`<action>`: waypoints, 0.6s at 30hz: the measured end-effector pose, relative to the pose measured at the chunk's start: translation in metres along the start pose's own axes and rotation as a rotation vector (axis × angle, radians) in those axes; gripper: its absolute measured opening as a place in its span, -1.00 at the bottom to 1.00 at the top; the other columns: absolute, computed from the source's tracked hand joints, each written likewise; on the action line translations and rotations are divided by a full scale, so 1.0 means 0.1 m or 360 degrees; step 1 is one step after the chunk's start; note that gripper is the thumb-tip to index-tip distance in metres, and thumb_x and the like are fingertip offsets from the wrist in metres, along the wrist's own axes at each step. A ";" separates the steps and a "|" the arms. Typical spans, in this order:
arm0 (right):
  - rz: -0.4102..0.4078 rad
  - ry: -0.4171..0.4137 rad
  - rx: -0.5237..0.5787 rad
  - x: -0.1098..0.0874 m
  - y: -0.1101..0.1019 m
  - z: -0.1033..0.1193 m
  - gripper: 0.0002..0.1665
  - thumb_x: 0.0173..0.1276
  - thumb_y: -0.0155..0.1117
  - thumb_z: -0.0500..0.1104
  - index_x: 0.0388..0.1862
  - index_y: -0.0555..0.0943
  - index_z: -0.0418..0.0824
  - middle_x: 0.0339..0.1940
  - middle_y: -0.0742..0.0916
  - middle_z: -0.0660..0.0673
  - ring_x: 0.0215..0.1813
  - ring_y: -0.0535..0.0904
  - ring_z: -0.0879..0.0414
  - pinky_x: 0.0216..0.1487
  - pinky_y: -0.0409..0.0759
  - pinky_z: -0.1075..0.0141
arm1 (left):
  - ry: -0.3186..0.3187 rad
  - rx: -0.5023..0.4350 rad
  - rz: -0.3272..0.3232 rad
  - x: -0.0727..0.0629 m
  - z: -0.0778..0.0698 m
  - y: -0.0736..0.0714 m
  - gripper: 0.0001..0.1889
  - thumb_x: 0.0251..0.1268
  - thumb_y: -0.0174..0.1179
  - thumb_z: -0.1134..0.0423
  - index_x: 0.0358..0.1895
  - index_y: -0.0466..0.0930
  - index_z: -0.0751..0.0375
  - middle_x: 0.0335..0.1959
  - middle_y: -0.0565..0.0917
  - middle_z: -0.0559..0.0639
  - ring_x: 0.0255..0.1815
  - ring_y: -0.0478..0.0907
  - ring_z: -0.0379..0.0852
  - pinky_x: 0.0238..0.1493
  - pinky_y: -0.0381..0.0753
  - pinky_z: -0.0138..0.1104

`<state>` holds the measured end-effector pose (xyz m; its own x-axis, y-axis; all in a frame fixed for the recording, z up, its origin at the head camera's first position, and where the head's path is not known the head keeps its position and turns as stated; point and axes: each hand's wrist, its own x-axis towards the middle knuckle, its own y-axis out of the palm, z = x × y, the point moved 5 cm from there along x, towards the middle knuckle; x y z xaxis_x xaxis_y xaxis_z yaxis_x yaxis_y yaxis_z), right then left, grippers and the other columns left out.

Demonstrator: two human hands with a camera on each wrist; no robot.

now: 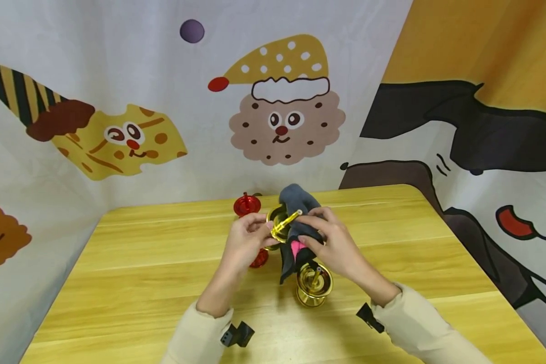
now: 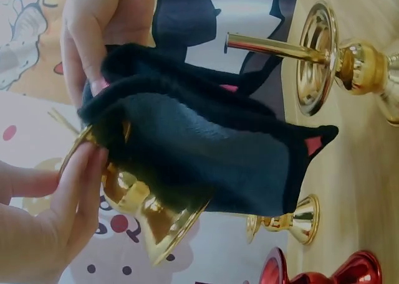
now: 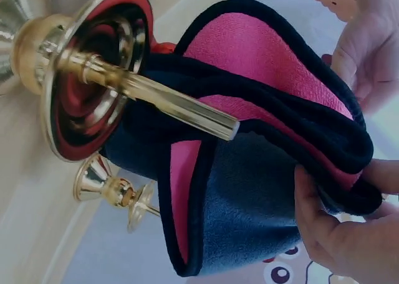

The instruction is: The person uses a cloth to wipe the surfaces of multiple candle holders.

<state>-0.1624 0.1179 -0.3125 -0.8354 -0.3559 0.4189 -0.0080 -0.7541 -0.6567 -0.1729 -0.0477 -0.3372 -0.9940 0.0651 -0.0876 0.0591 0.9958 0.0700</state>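
My left hand (image 1: 245,240) pinches the rim of a shiny gold candle holder (image 2: 153,215), which is tilted above the table. A thin gold spike rises from its dish in the head view. My right hand (image 1: 334,242) grips a folded blue-grey cloth (image 3: 249,190) with black edging and pink on its other side. In the left wrist view the cloth (image 2: 199,147) lies against the holder and covers part of it. Below my right hand, a second gold candle holder (image 1: 311,298) stands upright on the table.
Two red holders stand beyond and below my left hand: a far one (image 1: 247,206) and a nearer one (image 1: 258,260), partly hidden. A smaller-looking gold holder (image 2: 305,218) stands farther back. The wooden table (image 1: 154,283) meets a cartoon-printed curtain (image 1: 164,60) behind.
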 end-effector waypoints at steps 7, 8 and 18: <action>-0.0004 -0.0113 -0.0029 0.04 -0.02 0.00 -0.63 0.07 0.15 -0.61 -0.22 0.67 -0.30 -0.05 0.53 -0.20 -0.21 0.50 0.03 -0.34 0.52 0.27 | 0.0136 0.0126 0.0172 -0.02 -0.01 0.00 -0.84 0.22 0.06 0.54 -0.17 0.50 0.57 -0.37 0.52 0.26 -0.50 0.58 -0.04 -0.31 0.65 -0.09; -0.0001 -0.0136 -0.0039 0.05 -0.02 0.01 -0.61 0.06 0.12 -0.63 -0.25 0.68 -0.28 -0.05 0.53 -0.20 -0.24 0.50 0.05 -0.38 0.50 0.30 | 0.0144 0.0144 0.0201 -0.03 -0.01 0.01 -0.85 0.22 0.06 0.54 -0.18 0.50 0.57 -0.37 0.53 0.25 -0.51 0.58 -0.02 -0.33 0.65 -0.08; -0.0029 -0.0077 -0.0075 0.08 -0.02 0.03 -0.65 0.11 0.24 -0.49 -0.09 0.62 -0.30 -0.10 0.55 -0.21 -0.16 0.51 -0.04 -0.28 0.54 0.18 | 0.0085 0.0000 0.0015 -0.01 0.01 -0.03 -0.80 0.21 0.09 0.52 -0.13 0.46 0.59 -0.39 0.53 0.24 -0.48 0.59 -0.02 -0.30 0.66 -0.21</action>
<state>-0.1670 0.1152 -0.3059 -0.8075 -0.3691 0.4602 -0.0501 -0.7344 -0.6769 -0.1717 -0.0506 -0.3378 -0.9969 0.0712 -0.0340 0.0687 0.9951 0.0705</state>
